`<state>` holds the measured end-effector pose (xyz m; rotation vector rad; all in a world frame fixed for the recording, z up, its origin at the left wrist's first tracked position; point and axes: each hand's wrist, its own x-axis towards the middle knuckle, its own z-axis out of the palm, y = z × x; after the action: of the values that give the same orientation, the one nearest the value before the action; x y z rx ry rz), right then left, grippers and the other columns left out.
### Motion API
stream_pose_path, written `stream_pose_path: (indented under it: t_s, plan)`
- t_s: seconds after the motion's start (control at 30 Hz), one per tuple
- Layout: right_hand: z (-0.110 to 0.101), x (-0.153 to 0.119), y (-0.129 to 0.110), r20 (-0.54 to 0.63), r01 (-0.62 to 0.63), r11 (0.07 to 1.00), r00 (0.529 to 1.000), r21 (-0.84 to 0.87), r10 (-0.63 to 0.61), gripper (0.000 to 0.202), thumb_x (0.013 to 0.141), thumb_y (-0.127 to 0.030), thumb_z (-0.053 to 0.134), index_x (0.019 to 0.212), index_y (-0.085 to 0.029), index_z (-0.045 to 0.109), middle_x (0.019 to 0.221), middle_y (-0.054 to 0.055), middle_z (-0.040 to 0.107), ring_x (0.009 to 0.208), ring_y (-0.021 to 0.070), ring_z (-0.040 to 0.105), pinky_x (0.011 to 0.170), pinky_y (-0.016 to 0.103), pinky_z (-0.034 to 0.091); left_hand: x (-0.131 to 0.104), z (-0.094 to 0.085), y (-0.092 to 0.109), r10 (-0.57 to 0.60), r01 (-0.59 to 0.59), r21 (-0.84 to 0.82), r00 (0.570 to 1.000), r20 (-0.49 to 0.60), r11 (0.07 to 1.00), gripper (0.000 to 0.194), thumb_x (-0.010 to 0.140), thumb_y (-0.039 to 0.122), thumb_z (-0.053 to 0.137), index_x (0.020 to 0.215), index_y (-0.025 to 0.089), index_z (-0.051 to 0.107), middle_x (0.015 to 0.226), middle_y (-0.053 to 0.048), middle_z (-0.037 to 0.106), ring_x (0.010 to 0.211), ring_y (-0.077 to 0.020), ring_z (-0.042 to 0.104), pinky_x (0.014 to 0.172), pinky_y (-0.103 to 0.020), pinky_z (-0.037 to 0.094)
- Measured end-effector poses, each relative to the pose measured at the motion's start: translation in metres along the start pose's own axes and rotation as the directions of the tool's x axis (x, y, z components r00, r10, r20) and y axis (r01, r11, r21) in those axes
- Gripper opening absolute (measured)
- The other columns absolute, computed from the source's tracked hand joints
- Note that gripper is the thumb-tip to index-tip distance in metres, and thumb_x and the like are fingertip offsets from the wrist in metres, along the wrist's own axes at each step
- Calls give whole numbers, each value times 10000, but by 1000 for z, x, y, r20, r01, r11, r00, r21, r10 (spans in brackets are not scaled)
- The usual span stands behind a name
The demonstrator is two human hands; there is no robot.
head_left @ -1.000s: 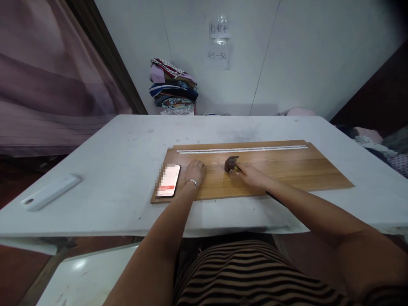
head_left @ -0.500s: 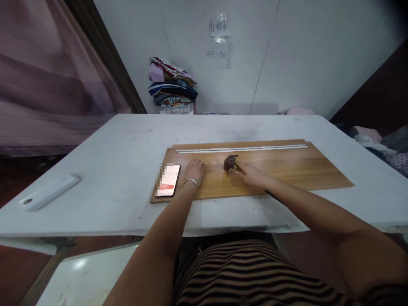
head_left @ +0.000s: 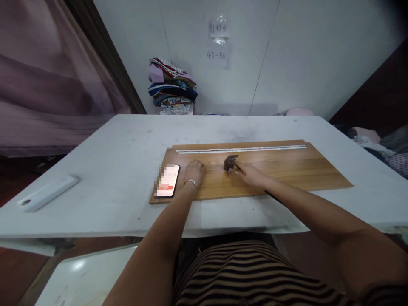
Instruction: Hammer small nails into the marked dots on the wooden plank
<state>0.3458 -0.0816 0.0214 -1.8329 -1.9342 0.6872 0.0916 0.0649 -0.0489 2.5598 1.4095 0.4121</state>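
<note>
Two hands are at the board (head_left: 287, 170), which lies flat on the tabletop (head_left: 105, 170). Our right hand (head_left: 250, 174) is closed round the handle of the hammer (head_left: 230, 163), whose dark head sits low over the board, left of its middle; we cannot tell whether it touches. Taking that head as the clock's centre, our right hand is at four o'clock. Our left hand (head_left: 194, 171) rests palm-down on the board at nine; its fingertips are too unclear for us to tell whether they pinch anything. The phone (head_left: 169, 179) lies just beyond, also near nine, and two pale strips (head_left: 242, 149) run along the board at twelve.

A swing drifting toward nine could catch our left fingers, or, wilder, the phone. A loose grip could let the head twist and dent the wood, and jolts could shift the board if our left hand presses too lightly.
</note>
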Motion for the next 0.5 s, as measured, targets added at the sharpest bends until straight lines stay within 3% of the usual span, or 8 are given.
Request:
stream_pose_path:
  t_s: [0.5]
  plan:
    - [5,0,7,-19,27,1000,999,-16,-27,342,1075,-255,588,1391,-187,700,1313,169,829,1124,311,781,938,375,569,-2,0,0,3,-3,15,1000,-1,1000,256,1051,151,538,986,190,783,1191,-152,798,1234,-310,696,1118,-425,543]
